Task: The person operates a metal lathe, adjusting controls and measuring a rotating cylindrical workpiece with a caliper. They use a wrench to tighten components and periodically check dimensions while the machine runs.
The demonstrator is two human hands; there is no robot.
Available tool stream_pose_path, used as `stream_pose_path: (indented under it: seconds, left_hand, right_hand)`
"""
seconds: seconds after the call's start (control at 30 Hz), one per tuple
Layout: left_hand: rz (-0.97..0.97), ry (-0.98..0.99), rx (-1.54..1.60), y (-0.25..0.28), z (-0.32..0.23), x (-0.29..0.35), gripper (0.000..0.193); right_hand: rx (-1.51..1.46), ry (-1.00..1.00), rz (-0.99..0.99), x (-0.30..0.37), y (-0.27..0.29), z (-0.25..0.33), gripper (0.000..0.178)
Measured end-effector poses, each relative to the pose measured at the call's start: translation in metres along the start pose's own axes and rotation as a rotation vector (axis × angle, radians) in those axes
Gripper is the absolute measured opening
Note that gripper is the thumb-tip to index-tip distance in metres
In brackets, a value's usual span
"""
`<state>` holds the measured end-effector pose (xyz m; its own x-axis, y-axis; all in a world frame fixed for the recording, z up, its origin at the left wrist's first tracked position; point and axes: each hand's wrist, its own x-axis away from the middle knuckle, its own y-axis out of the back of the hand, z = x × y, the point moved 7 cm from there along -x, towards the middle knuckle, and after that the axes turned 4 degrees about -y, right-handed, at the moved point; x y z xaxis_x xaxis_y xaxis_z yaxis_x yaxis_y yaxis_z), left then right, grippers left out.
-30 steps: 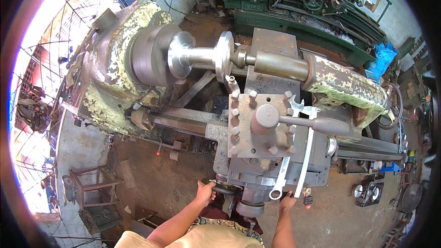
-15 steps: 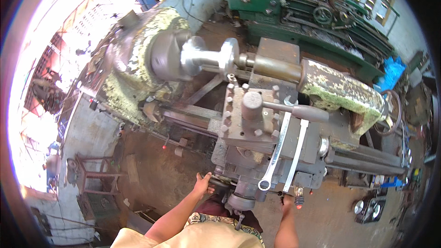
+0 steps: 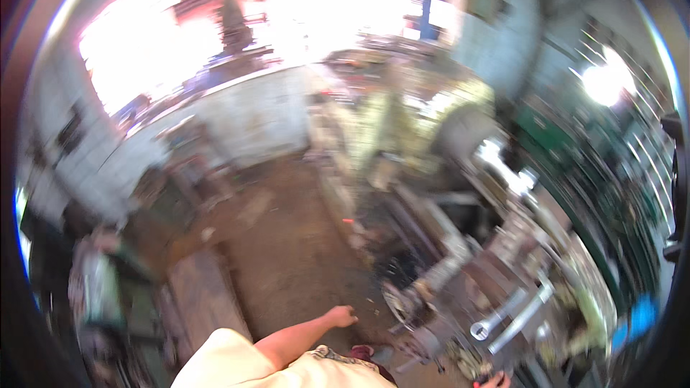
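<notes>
My left hand [image 3: 341,316] hangs over the brown floor, apart from the lathe on its right. Blur smears its fingers, so their pose is unclear; no object shows in it. At the bottom edge my right hand [image 3: 497,381] is mostly cut off, close to a red knob [image 3: 477,384]; whether it grips anything is hidden. Beside it, a ring-ended wrench [image 3: 496,316] and a pale flat bar [image 3: 519,322] lie on the lathe carriage. A shiny flanged metal workpiece [image 3: 507,167] sits at the lathe's chuck [image 3: 463,133].
A low white wall [image 3: 251,111] runs under the bright opening. On the left are a brown board [image 3: 208,302] and a green machine [image 3: 100,287]. Another green lathe [image 3: 553,133] stands far right, with a blue plastic bag [image 3: 636,320] below it.
The view has swung left, shifting the lathe toward the lower right and blurring the scene. My left hand has come off the handle at the carriage. My right hand is now at the bottom edge.
</notes>
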<state>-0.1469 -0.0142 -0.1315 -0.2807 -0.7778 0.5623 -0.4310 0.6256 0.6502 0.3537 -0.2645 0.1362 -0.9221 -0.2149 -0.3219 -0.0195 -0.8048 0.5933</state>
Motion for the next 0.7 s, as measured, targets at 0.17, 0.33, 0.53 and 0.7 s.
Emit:
stream_pose_path:
  seconds: [0.17,0.33,0.53,0.7]
  left_hand:
    - [0.064,0.219,0.097,-0.044,0.117,0.109,0.04]
    - [0.076,0.526,0.285,-0.09,0.221,0.26,0.037]
    - [0.02,0.759,0.339,-0.175,0.31,0.377,0.036]
    - [-0.078,0.722,0.415,-0.221,0.319,0.395,0.038]
  right_hand:
    - [0.468,0.159,0.237,0.012,-0.019,0.059,0.027]
    - [0.634,0.453,0.341,0.016,-0.044,0.078,0.025]
    - [0.38,0.274,0.341,0.0,-0.05,0.055,0.031]
    - [0.312,0.373,0.355,-0.022,-0.073,0.024,0.032]
